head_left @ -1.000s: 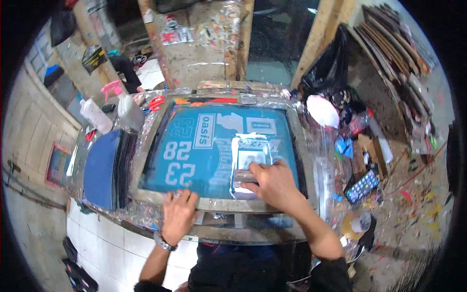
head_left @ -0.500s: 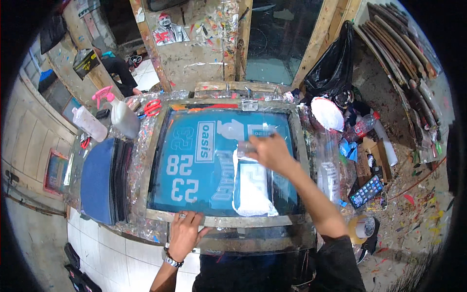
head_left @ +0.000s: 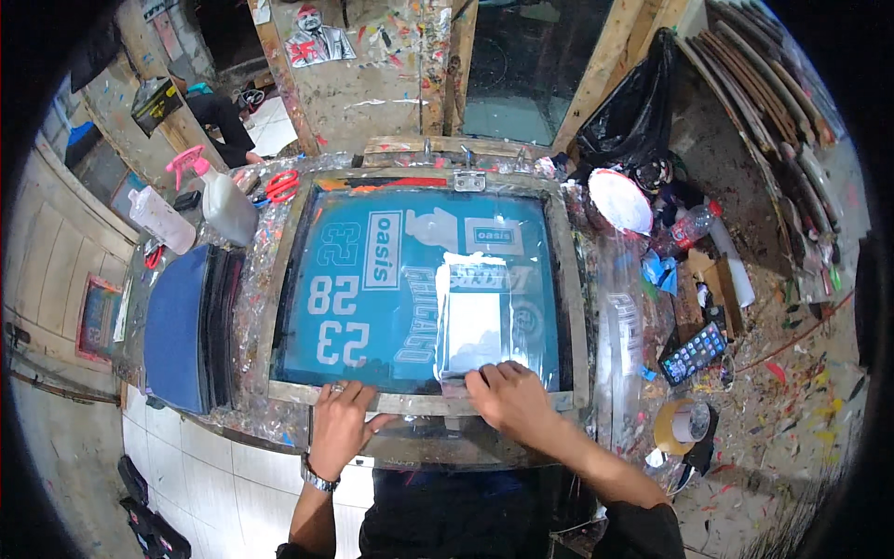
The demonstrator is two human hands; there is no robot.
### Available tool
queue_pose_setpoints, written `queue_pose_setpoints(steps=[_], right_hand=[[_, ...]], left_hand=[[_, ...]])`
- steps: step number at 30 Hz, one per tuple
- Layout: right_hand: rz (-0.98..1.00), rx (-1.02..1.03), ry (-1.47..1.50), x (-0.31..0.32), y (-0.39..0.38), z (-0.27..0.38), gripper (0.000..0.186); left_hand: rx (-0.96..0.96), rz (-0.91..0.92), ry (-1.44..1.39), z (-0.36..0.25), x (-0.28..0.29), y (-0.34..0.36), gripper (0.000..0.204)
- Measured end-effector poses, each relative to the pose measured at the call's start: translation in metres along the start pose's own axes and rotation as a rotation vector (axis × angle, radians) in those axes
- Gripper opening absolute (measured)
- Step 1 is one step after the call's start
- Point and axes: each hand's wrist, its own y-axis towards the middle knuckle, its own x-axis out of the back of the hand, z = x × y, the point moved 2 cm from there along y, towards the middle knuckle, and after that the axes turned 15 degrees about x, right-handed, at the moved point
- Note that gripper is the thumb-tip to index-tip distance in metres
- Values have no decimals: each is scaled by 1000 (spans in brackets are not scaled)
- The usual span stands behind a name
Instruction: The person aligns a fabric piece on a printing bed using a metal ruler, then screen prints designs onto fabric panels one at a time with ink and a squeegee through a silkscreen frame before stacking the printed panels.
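Observation:
A screen-printing screen point(head_left: 346, 270) lies in front of me, its teal mesh carrying several pale letter and number designs inside a worn frame point(head_left: 579, 307). White ink point(head_left: 475, 317) covers a band at the right middle of the mesh. My right hand point(head_left: 510, 399) is closed around a small squeegee point(head_left: 453, 383) at the near end of that band; the fingers hide most of the tool. My left hand point(head_left: 343, 424) rests on the frame's near edge, fingers lying over it and thumb spread.
Left of the screen stand a stack of dark, blue-topped pads point(head_left: 182, 326), a spray bottle point(head_left: 228, 207) and red scissors point(head_left: 281, 186). To its right are a white-coated tub point(head_left: 620, 202), a phone point(head_left: 694, 353) and a tape roll point(head_left: 687, 424). A metal hinge point(head_left: 468, 181) joins the far frame edge.
My right hand has drawn the squeegee from the far part of the mesh toward me, to the near edge. The left hand stays on the frame. The view has shifted slightly.

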Motion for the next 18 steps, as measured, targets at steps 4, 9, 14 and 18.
queue_pose_setpoints(steps=[4, 9, 14, 18], right_hand=[[-120, -135, -50, 33, 13, 10, 37], [-439, -278, -314, 111, 40, -4, 50], [-433, -244, -344, 201, 119, -80, 51], [-247, 176, -865, 235, 141, -146, 62]], left_hand=[[-55, -19, 62, 0, 28, 5, 44], [-207, -204, 134, -34, 133, 48, 52], [-311, -947, -32, -54, 162, 97, 37], [-313, -536, -102, -58, 50, 152, 48]])
